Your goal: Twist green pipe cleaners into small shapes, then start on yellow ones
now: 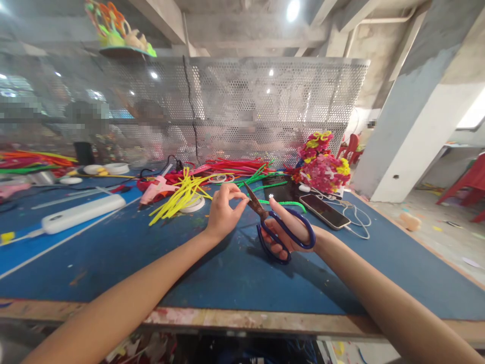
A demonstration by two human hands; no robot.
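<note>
My right hand (284, 230) grips a pair of scissors (262, 212) with large blue looped handles and dark, worn blades. The blades point up and away over the blue table and look slightly parted. Beside their tips, my left hand (224, 210) is closed in a pinch, thumb against fingers. Whatever it pinches is too small to make out. Behind my left hand lies a bunch of yellow pipe cleaners (176, 199), partly over a white roll (192, 203). Green pipe cleaners (255, 174) lie beyond the scissors.
A pink glue gun (157, 189) lies at the left, near a long white device (83, 212). Red pipe cleaners (237, 166) are heaped at the back. On the right are a phone (325, 211) with a white cable and a pink-and-yellow fuzzy ornament (322, 164). A perforated metal screen (273, 111) stands behind.
</note>
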